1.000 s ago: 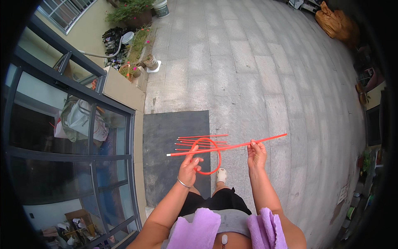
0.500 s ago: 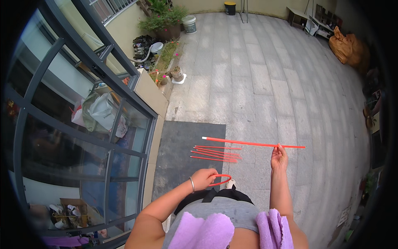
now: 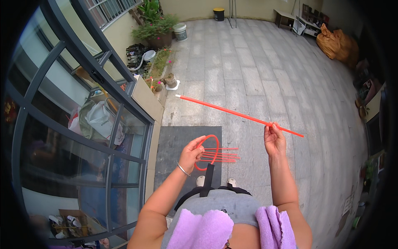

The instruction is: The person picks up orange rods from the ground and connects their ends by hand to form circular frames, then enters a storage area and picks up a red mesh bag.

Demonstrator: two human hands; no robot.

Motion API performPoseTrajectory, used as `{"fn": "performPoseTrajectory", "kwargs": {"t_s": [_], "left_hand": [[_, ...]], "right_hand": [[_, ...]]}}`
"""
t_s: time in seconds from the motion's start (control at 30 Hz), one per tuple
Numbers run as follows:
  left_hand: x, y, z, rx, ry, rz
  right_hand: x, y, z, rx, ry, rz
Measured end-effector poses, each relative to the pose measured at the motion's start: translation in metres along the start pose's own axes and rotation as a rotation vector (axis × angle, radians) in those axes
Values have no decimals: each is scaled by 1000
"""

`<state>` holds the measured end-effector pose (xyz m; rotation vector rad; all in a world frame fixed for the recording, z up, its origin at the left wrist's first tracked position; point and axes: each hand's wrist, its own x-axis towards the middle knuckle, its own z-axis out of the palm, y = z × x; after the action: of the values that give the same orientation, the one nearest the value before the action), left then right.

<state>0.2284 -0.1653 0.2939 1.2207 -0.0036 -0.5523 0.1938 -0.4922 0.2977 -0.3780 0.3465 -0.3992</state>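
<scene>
Red ring (image 3: 209, 152) partly hidden behind left hand (image 3: 191, 154).

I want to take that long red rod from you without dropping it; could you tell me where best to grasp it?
Probably mid-shaft on the long red rod, from above: it hangs level in open air, the right hand pinches only near its right end, leaving its left length free.

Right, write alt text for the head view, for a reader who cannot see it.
Seen from above, a person's right hand holds a long orange rod slanting over grey patio paving, while the left hand grips an orange ring with several thin rods through it. A dark doormat lies below, beside glass doors.
</scene>
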Motion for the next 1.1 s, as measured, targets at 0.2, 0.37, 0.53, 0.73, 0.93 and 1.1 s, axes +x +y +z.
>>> {"fn": "performPoseTrajectory", "kwargs": {"t_s": [0.2,0.37,0.53,0.73,0.93,1.1], "left_hand": [[9,-9,7,-510,-215,22],[5,1,4,-1119,-430,130],[-7,59,-17,-914,-1027,534],[-18,117,4,-274,-306,877],[3,105,32,-492,-217,764],[25,83,-11,-811,-14,586]], "right_hand": [[-42,69,26,158,-44,470],[-51,77,49,179,-112,514],[-52,42,59,192,-146,418],[-40,31,40,195,-24,333],[-35,43,9,84,10,297],[-36,31,22,62,-59,39]]}}
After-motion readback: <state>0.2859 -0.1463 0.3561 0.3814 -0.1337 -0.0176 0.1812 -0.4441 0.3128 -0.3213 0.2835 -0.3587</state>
